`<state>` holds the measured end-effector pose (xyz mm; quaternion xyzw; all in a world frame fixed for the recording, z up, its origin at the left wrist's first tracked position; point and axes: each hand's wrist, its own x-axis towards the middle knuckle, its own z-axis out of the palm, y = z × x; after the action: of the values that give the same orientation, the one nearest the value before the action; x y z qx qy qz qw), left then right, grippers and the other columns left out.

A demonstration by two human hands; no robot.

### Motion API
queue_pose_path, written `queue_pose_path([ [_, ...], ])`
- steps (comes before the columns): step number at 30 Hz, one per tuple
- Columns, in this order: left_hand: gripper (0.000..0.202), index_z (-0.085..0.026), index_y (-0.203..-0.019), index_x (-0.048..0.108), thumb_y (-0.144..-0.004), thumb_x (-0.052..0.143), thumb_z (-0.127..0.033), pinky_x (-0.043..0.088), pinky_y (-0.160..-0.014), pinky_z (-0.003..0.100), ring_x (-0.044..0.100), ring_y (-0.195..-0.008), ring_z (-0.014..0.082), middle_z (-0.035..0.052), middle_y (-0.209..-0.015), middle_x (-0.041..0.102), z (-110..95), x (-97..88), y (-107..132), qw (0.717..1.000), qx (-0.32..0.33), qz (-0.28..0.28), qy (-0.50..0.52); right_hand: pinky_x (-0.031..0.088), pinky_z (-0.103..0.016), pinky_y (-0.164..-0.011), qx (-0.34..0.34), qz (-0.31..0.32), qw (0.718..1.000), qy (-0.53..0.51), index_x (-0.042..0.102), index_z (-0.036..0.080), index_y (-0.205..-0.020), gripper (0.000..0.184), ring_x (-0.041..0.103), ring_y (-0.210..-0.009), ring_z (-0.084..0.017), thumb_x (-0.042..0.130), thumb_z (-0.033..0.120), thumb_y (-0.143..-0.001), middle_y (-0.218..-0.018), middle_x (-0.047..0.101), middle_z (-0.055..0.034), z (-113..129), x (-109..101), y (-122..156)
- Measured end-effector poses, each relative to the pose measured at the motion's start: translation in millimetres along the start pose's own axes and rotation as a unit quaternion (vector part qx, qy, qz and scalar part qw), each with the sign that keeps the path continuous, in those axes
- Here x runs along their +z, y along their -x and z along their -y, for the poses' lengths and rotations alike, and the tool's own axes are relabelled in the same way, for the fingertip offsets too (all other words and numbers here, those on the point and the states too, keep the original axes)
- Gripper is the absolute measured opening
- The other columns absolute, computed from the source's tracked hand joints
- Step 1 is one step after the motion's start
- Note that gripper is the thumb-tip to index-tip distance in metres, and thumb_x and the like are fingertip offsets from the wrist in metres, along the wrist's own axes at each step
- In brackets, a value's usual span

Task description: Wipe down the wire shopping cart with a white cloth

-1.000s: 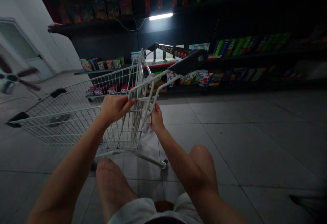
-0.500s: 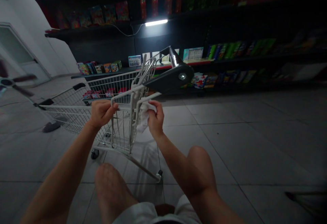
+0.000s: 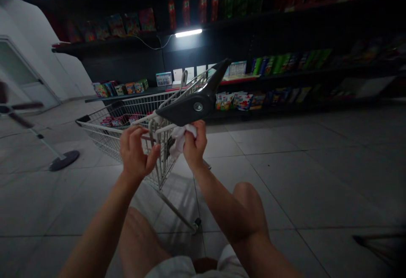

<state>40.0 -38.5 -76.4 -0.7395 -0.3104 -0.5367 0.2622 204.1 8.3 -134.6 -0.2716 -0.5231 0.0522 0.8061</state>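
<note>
A light metal shopping cart (image 3: 158, 172) stands before me, turned at an angle, its dark handle end (image 3: 190, 108) nearest my hands. My left hand (image 3: 136, 151) grips the cart's upper corner, its fingers bent over the top rail and its thumb against an upright bar. In my right hand (image 3: 195, 145) is a crumpled white cloth (image 3: 178, 139), held against the cart frame just below the handle bracket. The cloth hides part of the frame there. Part of the cart's far side is behind my left hand.
Dark shelves (image 3: 127, 64) with packages, boxes and bottles (image 3: 203, 5) run along the back, lit by a tube lamp (image 3: 188, 33). A fan's round base (image 3: 64, 160) stands on the tiled floor (image 3: 301, 185) at left. Dark thin legs (image 3: 377, 242) show at lower right.
The cart has swung round, its handle end coming nearer and its basket turning away. My left hand has shifted right and its thumb has spread. My right hand has risen slightly with the cloth.
</note>
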Motion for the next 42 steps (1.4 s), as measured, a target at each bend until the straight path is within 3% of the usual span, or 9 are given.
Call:
queue_pose_path([
  [5,0.035,-0.017,-0.111,0.055,-0.093,0.044,-0.045,0.045,-0.079,0.036,0.058,-0.09,0.0225,0.0095,-0.097,0.059,-25,10.6,-18,0.995,-0.099,0.03,0.001,0.043,-0.044,-0.106,-0.11,0.116,0.979,0.122,0.056,0.028,-0.124,0.036,0.049,-0.123,-0.022,0.047,0.021,-0.09,-0.122,0.054,-0.0053,15,37,-32],
  [9,0.033,-0.018,-0.111,0.055,-0.09,0.053,-0.043,0.046,-0.076,0.032,0.061,-0.085,0.0202,0.0066,-0.093,0.063,-15,18.0,-22,0.989,-0.137,0.046,0.023,0.041,-0.046,-0.109,-0.188,0.213,0.932,0.226,0.057,0.029,-0.125,0.038,0.048,-0.125,-0.024,0.052,0.019,-0.088,-0.117,0.057,-0.0047,-13,35,-55],
  [15,0.025,-0.018,-0.092,0.059,-0.084,0.06,-0.042,0.045,-0.07,0.03,0.058,-0.071,0.0169,0.0005,-0.075,0.059,3,27.8,-27,0.977,-0.204,0.026,0.054,0.04,-0.054,-0.108,-0.124,0.135,0.927,0.328,0.062,0.02,-0.117,0.035,0.048,-0.122,-0.026,0.04,0.012,-0.091,-0.111,0.059,-0.0094,-43,17,-105],
  [22,0.032,-0.017,-0.071,0.062,-0.083,0.059,-0.047,0.041,-0.061,0.027,0.051,-0.06,0.0131,-0.0028,-0.06,0.05,23,31.8,-26,0.952,-0.268,0.006,0.149,0.043,-0.045,-0.108,-0.205,0.259,0.897,0.295,0.064,0.022,-0.111,0.028,0.052,-0.117,-0.022,0.049,0.016,-0.089,-0.103,0.062,-0.004,-27,29,-94],
  [28,0.038,-0.018,-0.068,0.066,-0.083,0.057,-0.053,0.049,-0.073,0.029,0.06,-0.072,0.016,0.0015,-0.069,0.062,38,27.2,-21,0.937,-0.263,-0.025,0.229,0.043,-0.05,-0.103,-0.096,0.151,0.922,0.343,0.068,0.013,-0.097,0.028,0.052,-0.113,-0.027,0.04,0.013,-0.091,-0.094,0.06,-0.0099,-52,22,-136],
  [33,0.045,-0.019,-0.068,0.066,-0.084,0.051,-0.058,0.05,-0.071,0.03,0.061,-0.069,0.0165,0.0027,-0.068,0.064,50,23.3,-17,0.933,-0.273,-0.036,0.231,0.039,-0.043,-0.109,-0.181,0.205,0.927,0.257,0.065,0.027,-0.115,0.03,0.045,-0.123,-0.023,0.049,0.02,-0.092,-0.117,0.056,-0.005,-35,63,-50],
  [36,0.047,-0.018,-0.069,0.066,-0.084,0.05,-0.06,0.049,-0.068,0.03,0.061,-0.068,0.017,0.0036,-0.068,0.064,54,17.0,-15,0.932,-0.274,-0.031,0.235,0.039,-0.041,-0.108,-0.145,0.245,0.929,0.238,0.068,0.029,-0.115,0.029,0.045,-0.122,-0.023,0.053,0.021,-0.091,-0.123,0.053,-0.0071,-51,77,25],
  [39,0.045,-0.019,-0.07,0.066,-0.083,0.052,-0.06,0.046,-0.065,0.03,0.06,-0.065,0.0165,0.0036,-0.067,0.064,58,8.4,-11,0.93,-0.28,-0.028,0.238,0.042,-0.04,-0.106,-0.106,0.318,0.91,0.243,0.072,0.03,-0.107,0.027,0.05,-0.115,-0.022,0.056,0.018,-0.09,-0.115,0.056,-0.0082,-89,70,89],
  [42,0.043,-0.02,-0.069,0.066,-0.084,0.051,-0.057,0.042,-0.061,0.028,0.055,-0.059,0.0141,0.0019,-0.062,0.06,61,0.7,-9,0.927,-0.28,-0.044,0.246,0.048,-0.035,-0.099,-0.138,0.402,0.88,0.214,0.073,0.03,-0.103,0.025,0.053,-0.108,-0.019,0.058,0.016,-0.089,-0.111,0.061,-0.0066,-121,44,135],
])
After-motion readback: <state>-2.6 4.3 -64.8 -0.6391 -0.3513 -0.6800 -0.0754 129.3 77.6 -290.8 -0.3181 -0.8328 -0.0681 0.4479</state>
